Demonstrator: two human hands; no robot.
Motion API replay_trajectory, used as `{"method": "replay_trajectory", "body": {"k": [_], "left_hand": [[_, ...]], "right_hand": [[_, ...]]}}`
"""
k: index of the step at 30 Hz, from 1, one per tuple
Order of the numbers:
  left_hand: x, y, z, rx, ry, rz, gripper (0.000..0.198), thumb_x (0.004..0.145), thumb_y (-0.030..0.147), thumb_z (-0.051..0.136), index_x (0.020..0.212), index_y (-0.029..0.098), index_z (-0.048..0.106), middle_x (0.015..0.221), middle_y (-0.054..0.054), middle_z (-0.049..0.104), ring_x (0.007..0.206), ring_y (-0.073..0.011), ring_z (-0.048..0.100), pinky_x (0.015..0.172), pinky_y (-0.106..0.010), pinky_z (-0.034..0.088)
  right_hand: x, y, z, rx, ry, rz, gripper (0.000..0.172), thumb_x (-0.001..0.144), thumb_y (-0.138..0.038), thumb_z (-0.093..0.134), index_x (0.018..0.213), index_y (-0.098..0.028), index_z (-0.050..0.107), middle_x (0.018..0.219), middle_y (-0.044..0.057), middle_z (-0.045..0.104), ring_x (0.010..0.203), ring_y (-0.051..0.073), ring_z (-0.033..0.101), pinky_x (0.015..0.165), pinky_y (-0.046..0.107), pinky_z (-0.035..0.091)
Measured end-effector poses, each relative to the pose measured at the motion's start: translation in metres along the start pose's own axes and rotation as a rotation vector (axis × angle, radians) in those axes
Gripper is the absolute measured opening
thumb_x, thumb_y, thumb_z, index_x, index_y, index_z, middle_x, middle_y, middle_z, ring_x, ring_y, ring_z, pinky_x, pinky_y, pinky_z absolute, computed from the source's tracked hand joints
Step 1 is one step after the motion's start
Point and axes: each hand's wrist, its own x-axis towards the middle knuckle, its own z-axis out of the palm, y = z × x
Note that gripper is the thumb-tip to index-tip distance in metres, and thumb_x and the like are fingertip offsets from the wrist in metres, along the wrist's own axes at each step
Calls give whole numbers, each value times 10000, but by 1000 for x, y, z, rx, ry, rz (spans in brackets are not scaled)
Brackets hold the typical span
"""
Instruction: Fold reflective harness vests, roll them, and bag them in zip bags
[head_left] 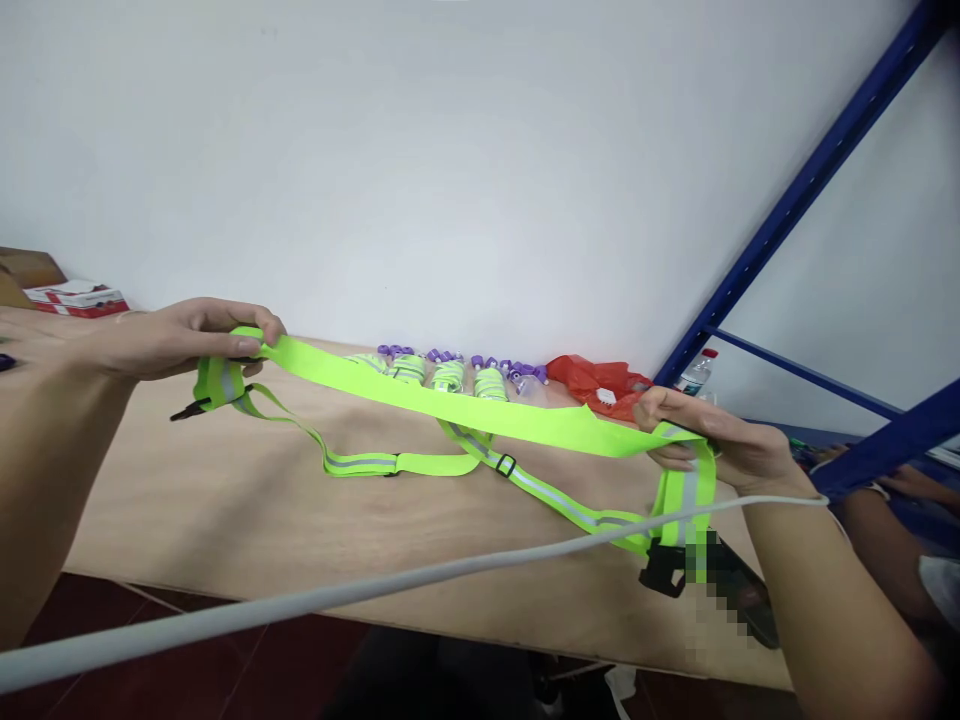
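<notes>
Stretched between both hands is a neon yellow-green reflective belt (450, 402) with grey stripes and thin adjustable straps. My left hand (199, 338) pinches one end between thumb and fingers, and a black buckle prong (190, 409) hangs below it. At the other end, my right hand (724, 440) grips the band where it folds over. Beneath that hand dangles a black buckle (664, 567). The thin straps (360, 463) droop toward the table, with a black slider (505, 466) on one of them. Part of the right fingers is hidden behind the band.
On the wooden table (315, 540), several rolled reflective belts (448, 376) and purple rolls (487, 362) lie by the wall. A red plastic bag (600, 380) and a bottle (697, 372) are right of them. A white cable (375, 590) crosses in front. Blue rack posts (802, 190) stand right, beside another person's arm (877, 530).
</notes>
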Motion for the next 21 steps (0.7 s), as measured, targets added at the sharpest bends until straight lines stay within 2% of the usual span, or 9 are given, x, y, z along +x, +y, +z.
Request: {"method": "replay_trajectory", "body": {"k": [4,7,10,13,15,17,19,21], "left_hand": [[0,19,14,157,42,-32,415,769,550,654,1017,218,629,712,-7,583,572,-149,533,455,-233,422],[6,20,23,326,221,8,410,777,528,622,1046,221,581,821,-10,622,627,-155,552,512,-250,439],[16,15,31,553,446,128,294,793,481,557,924,217,560,839,-13,627,700,-170,572,616,-278,438],[23,16,38,675,687,324,170,789,383,501,755,217,492,810,-20,599,737,-180,570,685,-302,434],[25,21,43,660,801,427,165,778,336,496,679,218,437,837,-32,611,757,-179,576,718,-312,447],[25,25,48,569,856,440,186,758,302,515,637,214,404,878,-37,664,802,-186,617,754,-320,465],[24,27,50,403,854,392,193,728,270,538,618,207,393,907,-34,712,842,-198,659,746,-317,484],[25,27,49,210,802,343,218,700,258,571,602,203,385,908,-38,729,821,-199,673,686,-298,490]], "right_hand": [[-1,-2,-3,-91,55,-31,446,601,-536,787,923,-279,615,862,51,603,565,169,475,500,333,416],[7,2,-5,-341,147,-52,474,655,-522,816,988,-282,579,927,40,625,659,177,548,540,290,455],[19,9,-4,-667,364,-158,455,710,-563,757,998,-261,576,891,33,628,724,197,578,571,281,452],[28,10,5,-945,661,-246,323,777,-525,638,922,-240,595,701,9,576,621,197,528,573,305,396],[31,7,11,-1029,790,-292,210,776,-433,583,852,-238,579,652,13,563,591,203,514,590,324,383],[32,3,16,-1048,849,-341,129,743,-355,563,800,-242,538,684,34,594,625,220,545,628,346,401],[31,1,16,-1039,877,-340,109,718,-322,568,768,-250,504,714,42,612,665,236,576,668,368,419],[31,3,11,-954,857,-309,135,708,-338,595,754,-254,500,739,37,626,706,245,606,699,380,441]]}}
